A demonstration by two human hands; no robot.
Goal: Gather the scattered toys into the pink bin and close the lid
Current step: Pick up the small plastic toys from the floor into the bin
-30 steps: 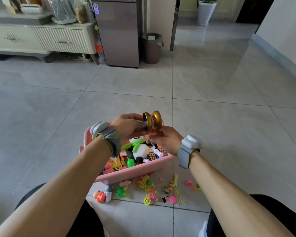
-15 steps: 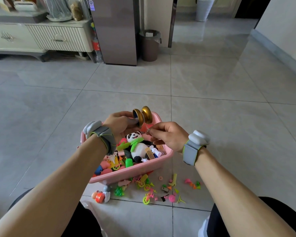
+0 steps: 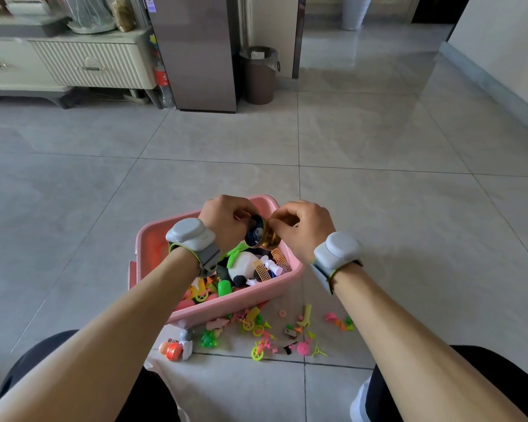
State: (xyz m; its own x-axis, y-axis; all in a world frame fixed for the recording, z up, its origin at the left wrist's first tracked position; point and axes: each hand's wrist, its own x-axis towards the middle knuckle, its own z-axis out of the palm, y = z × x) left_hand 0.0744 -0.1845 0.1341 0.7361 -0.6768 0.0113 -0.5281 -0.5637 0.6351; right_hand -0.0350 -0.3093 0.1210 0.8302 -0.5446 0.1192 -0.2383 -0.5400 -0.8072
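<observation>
A single head-worn camera looks forward and down, close above the floor (image 3: 378, 141).

Daylight scene, bright and even. Light enters from the far right: broad pale glare on the glossy floor (image 3: 363, 56) near the doorway, fading toward the viewer. Reflections of the fridge (image 3: 195, 50) and bin (image 3: 259, 76) show faintly in the tiles. Shadows soft; a diffuse one lies under the pink bin (image 3: 214, 312) and beneath both forearms. Wide-angle distortion evident: tile seams bow outward, the right wall (image 3: 506, 41) leans, forearms stretch large at the lower corners. Centre focus acceptable; slight motion softness on the left hand (image 3: 226, 220) and right hand (image 3: 302, 226). Small floor toys (image 3: 262, 336) resolve poorly. Top left corner soft, cabinet (image 3: 73, 62) detail smeared. Colours saturated, no blown highlights beyond the floor glare.
</observation>
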